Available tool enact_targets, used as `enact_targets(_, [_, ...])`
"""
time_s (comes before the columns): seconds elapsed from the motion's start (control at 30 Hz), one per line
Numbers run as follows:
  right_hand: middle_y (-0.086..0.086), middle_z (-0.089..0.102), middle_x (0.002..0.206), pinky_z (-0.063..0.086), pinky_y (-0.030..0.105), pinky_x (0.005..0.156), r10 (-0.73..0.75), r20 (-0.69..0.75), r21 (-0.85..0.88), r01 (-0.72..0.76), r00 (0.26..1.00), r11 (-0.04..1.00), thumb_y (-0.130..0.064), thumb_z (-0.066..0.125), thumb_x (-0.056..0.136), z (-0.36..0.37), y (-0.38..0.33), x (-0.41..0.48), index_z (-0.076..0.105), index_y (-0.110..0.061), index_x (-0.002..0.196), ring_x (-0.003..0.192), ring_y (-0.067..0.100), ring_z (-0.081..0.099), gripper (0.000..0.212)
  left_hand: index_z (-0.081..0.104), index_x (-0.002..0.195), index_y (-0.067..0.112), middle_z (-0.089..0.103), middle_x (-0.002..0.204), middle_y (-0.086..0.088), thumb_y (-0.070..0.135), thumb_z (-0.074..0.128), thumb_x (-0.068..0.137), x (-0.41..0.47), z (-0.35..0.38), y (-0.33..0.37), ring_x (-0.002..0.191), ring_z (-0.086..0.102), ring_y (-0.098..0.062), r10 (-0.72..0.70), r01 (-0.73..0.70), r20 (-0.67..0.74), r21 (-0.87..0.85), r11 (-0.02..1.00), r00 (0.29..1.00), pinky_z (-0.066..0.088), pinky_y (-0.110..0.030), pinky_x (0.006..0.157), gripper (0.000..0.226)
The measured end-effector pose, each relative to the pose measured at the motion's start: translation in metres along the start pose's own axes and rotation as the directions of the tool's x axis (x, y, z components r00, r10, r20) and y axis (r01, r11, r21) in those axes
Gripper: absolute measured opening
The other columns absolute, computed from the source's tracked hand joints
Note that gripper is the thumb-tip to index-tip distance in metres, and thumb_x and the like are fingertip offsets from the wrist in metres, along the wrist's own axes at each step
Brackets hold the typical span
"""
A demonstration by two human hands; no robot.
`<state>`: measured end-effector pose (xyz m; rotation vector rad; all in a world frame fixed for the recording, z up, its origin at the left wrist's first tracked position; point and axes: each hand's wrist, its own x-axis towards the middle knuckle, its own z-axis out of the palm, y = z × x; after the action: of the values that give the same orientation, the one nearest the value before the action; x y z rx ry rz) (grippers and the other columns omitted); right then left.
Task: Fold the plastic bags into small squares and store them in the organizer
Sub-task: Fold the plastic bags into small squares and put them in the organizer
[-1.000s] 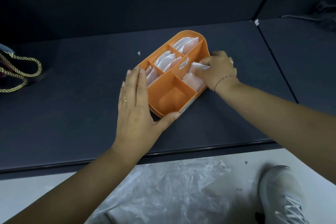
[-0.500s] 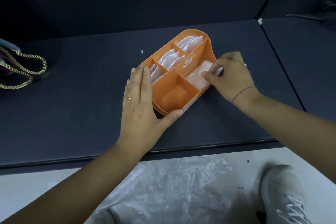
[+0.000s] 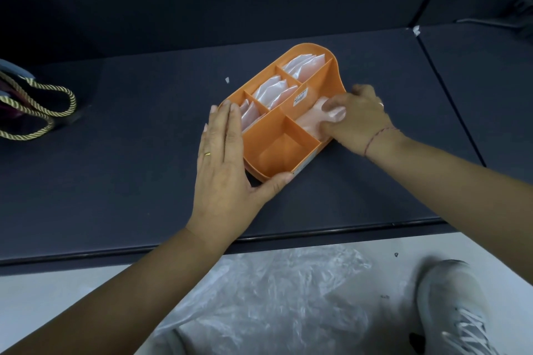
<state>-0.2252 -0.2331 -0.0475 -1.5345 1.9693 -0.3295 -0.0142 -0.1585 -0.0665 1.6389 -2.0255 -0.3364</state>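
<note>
The left hand [image 3: 222,158] lies flat at frame centre, fingers straight, thumb spread. The right hand [image 3: 357,118], centre right, curls its fingers, pinching a folded bag [image 3: 310,121].

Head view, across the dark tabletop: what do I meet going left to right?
Gold twisted rope handles → left hand flat against the organizer's side → orange plastic compartment organizer → right hand pinching a folded translucent plastic bag → small white scrap at the table seam.
</note>
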Motion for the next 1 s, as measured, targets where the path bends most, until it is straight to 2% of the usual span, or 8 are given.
enact_targets(0.17, [0.005,0.023,0.142,0.032,0.044,0.112,0.07,0.093,-0.073,-0.063,0.993,0.995,-0.033,0.068,0.084,0.004,-0.013,0.005,0.052,-0.03,0.131,0.132,0.03,0.03,0.05,0.001,0.156,0.015,0.002,0.164,0.001,0.076,0.05,0.076,0.003,0.0,-0.004,0.148,-0.01,-0.004,0.009,-0.009,0.002,-0.012,1.0,1.0,0.009,-0.039,0.12,0.112])
enact_targets(0.3, [0.001,0.021,0.146,0.032,0.044,0.111,-0.007,-0.052,0.006,0.007,0.999,1.0,-0.034,0.068,0.083,0.002,0.0,-0.003,0.055,-0.026,0.119,0.135,0.025,0.029,0.039,0.002,0.156,0.013,0.004,0.164,0.0,0.076,0.053,0.075,0.008,-0.002,-0.009,0.15,-0.005,-0.009,0.049,-0.048,0.016,-0.038,0.998,0.999,0.013,-0.044,0.122,0.114])
enact_targets(0.4, [0.002,0.022,0.15,0.027,0.042,0.11,-0.043,-0.144,-0.129,0.025,0.989,0.991,-0.043,0.057,0.089,-0.001,0.007,-0.009,0.061,-0.024,0.108,0.137,0.026,0.027,0.027,0.005,0.156,0.011,0.005,0.164,-0.001,0.074,0.054,0.077,0.014,-0.003,-0.016,0.151,-0.001,-0.013,0.086,-0.085,0.022,-0.021,0.996,0.996,0.013,-0.046,0.122,0.113])
enact_targets(0.6, [0.001,0.026,0.149,0.023,0.045,0.111,-0.041,-0.005,-0.131,0.04,0.999,0.991,-0.049,0.043,0.096,-0.001,0.008,-0.009,0.065,-0.029,0.098,0.137,0.027,0.025,0.03,0.024,0.152,0.006,0.021,0.16,-0.015,0.05,0.047,0.098,0.012,0.003,-0.018,0.15,0.012,-0.029,0.244,-0.224,-0.107,0.17,0.96,0.964,0.0,-0.042,0.123,0.074])
enact_targets(0.73, [0.006,0.033,0.142,0.028,0.038,0.114,-0.284,-0.298,0.058,0.315,0.911,0.947,-0.03,0.055,0.096,0.005,0.026,-0.033,0.064,-0.016,0.113,0.135,0.015,0.03,0.024,0.029,0.15,0.007,0.033,0.156,-0.016,0.038,0.049,0.1,-0.011,0.018,-0.016,0.147,0.024,-0.031,0.444,-0.424,-0.021,0.259,0.868,0.896,0.014,-0.05,0.121,0.062])
enact_targets(0.83, [0.001,0.044,0.11,0.044,0.025,0.09,-0.495,-0.418,0.093,0.577,0.762,0.811,-0.016,0.055,0.091,0.015,0.038,-0.085,0.063,-0.006,0.101,0.101,0.011,0.05,0.015,0.024,0.151,0.006,0.032,0.156,-0.017,0.041,0.051,0.099,-0.018,0.029,-0.024,0.147,0.022,-0.033,0.47,-0.468,0.069,0.295,0.833,0.88,0.019,-0.05,0.12,0.068])
enact_targets(0.93, [-0.006,0.049,0.09,0.043,0.018,0.067,-0.603,-0.141,0.222,0.618,0.785,0.754,-0.025,0.053,0.09,0.047,0.058,-0.145,0.059,-0.017,0.098,0.073,0.006,0.05,0.013,0.021,0.151,0.005,0.031,0.156,-0.02,0.038,0.052,0.098,-0.004,0.032,-0.03,0.146,0.02,-0.036,0.472,-0.471,0.075,0.307,0.827,0.878,0.021,-0.05,0.12,0.07])
enact_targets(1.0, [-0.015,0.053,0.094,0.044,0.017,0.066,-0.595,0.141,0.224,0.56,0.791,0.798,-0.041,0.05,0.089,0.073,0.074,-0.165,0.056,-0.031,0.106,0.075,0.001,0.053,0.02,0.024,0.151,0.003,0.031,0.155,-0.021,0.034,0.054,0.099,0.01,0.033,-0.034,0.147,0.02,-0.038,0.473,-0.474,0.078,0.292,0.831,0.878,0.022,-0.05,0.119,0.068])
